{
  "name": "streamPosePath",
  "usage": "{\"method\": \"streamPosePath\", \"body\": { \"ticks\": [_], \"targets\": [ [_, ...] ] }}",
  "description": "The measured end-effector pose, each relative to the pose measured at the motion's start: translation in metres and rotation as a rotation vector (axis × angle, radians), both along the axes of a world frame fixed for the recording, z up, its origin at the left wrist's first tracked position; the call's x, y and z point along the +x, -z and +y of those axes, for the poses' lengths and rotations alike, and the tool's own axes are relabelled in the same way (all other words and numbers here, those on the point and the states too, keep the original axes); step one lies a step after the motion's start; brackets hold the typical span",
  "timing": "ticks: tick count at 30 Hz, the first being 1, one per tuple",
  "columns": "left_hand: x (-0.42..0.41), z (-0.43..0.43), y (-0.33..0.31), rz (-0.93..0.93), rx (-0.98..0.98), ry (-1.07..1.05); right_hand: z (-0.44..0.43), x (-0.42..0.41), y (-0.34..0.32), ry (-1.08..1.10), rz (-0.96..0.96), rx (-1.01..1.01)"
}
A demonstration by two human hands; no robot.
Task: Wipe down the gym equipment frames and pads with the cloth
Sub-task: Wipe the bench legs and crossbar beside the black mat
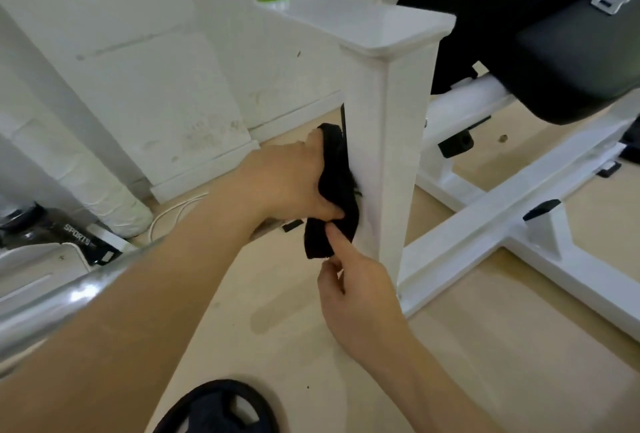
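Mostly, cloth (337,173) bunches within grip of left hand (287,179), against post (398,138).

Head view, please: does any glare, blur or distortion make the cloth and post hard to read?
In the head view, the chrome bar shows a bright glare streak; the white post is washed out, the black cloth a nearly textureless dark mass; wide-angle bowing bends lines near the edges; everything is slightly soft.
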State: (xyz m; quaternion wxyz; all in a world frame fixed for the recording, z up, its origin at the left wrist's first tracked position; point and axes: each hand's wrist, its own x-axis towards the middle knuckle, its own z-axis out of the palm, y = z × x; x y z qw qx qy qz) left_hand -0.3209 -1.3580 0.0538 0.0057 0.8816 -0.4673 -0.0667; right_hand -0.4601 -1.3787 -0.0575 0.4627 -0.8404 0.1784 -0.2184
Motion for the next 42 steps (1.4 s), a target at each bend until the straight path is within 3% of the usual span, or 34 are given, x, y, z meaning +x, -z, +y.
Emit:
{"method": "streamPosePath", "body": {
  "ticks": [4, 6, 7, 10, 12, 14, 16, 19, 21, 23, 24, 26, 28, 30, 32, 34, 35, 38, 40, 42],
  "targets": [
    [0.038, -0.018, -0.008, 0.668, 0.056, -0.057, -0.003, 0.001, -0.004, 0.092, -0.139, 0.069],
    [0.044, -0.016, -0.005, 0.858, 0.042, -0.153, -0.006, 0.006, -0.009, 0.151, -0.166, 0.115],
    [0.045, -0.016, -0.005, 0.863, 0.036, -0.164, -0.007, 0.008, -0.010, 0.174, -0.176, 0.133],
    [0.034, -0.019, -0.006, 0.546, 0.062, -0.101, -0.004, 0.003, -0.014, 0.221, -0.193, 0.102],
    [0.012, -0.020, 0.010, 0.032, 0.055, -0.149, 0.001, -0.001, -0.017, 0.234, -0.234, 0.020],
    [-0.016, -0.011, 0.037, -0.596, -0.108, -0.183, 0.001, -0.002, -0.020, 0.211, -0.266, -0.069],
    [-0.031, 0.000, 0.059, -0.839, -0.252, -0.120, -0.001, -0.002, -0.022, 0.177, -0.237, -0.122],
    [-0.027, 0.011, 0.049, -0.762, -0.153, -0.056, -0.003, -0.001, -0.018, 0.102, -0.153, -0.132],
    [-0.017, 0.021, 0.023, -0.371, -0.087, 0.059, -0.001, 0.003, -0.017, 0.071, -0.129, -0.104],
    [-0.005, 0.035, -0.010, 0.252, -0.172, 0.120, 0.001, 0.012, -0.021, 0.147, -0.168, -0.061],
    [0.000, 0.042, -0.017, 0.419, -0.278, 0.092, 0.001, 0.018, -0.023, 0.216, -0.209, -0.061],
    [0.012, 0.046, -0.020, 0.528, -0.560, -0.055, 0.002, 0.028, -0.027, 0.327, -0.294, -0.101],
    [0.023, 0.043, -0.018, 0.484, -0.779, -0.175, 0.002, 0.030, -0.029, 0.348, -0.333, -0.163],
    [0.039, 0.038, -0.020, 0.259, -0.825, -0.258, 0.001, 0.021, -0.027, 0.320, -0.353, -0.214],
    [0.057, 0.034, -0.026, -0.062, -0.702, -0.277, -0.002, 0.006, -0.017, 0.318, -0.368, -0.249],
    [0.056, 0.026, -0.030, -0.218, -0.501, -0.219, -0.007, -0.003, -0.005, 0.357, -0.316, -0.262],
    [0.050, 0.021, -0.028, -0.165, -0.433, -0.186, -0.008, -0.002, 0.001, 0.355, -0.247, -0.266],
    [0.014, 0.010, -0.024, 0.318, -0.266, -0.183, -0.004, 0.006, 0.009, 0.256, -0.027, -0.306],
    [0.003, 0.005, -0.018, 0.243, -0.039, -0.094, 0.000, 0.012, 0.011, 0.171, 0.053, -0.307],
    [-0.006, -0.004, -0.005, -0.072, 0.114, -0.125, 0.000, 0.012, 0.015, 0.132, 0.101, -0.209]
  ]
}}
